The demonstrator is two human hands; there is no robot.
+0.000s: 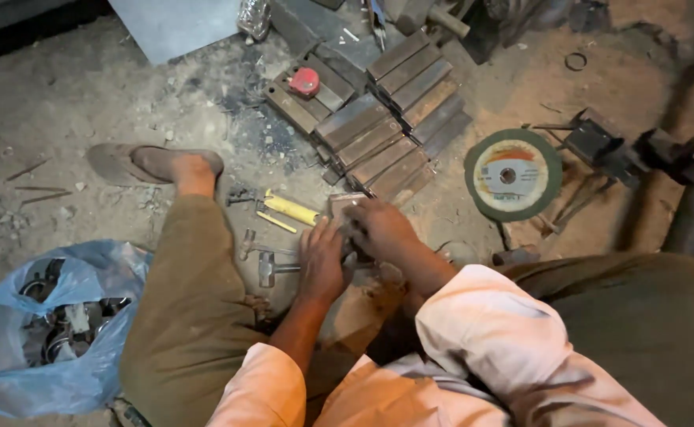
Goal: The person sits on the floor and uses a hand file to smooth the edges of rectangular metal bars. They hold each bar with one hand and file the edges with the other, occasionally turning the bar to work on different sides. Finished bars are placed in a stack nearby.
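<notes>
I sit on a dusty floor, both hands low between my legs. My left hand [321, 261] lies flat, fingers pressed against a small grey metal piece [345, 207] that rests on a block. My right hand [380, 229] is curled over the same piece from the right, gripping it; what lies under the palm is hidden. A hammer [266, 267] lies just left of my left hand. A tool with a yellow handle [288, 208] lies beyond it on the floor.
Rows of cut metal bars [394, 119] lie ahead, with a red tape measure [305, 81] on one. A round cutting disc [513, 174] lies to the right. A blue plastic bag [54, 316] of metal rings sits at left. My sandalled foot [153, 164] is stretched forward.
</notes>
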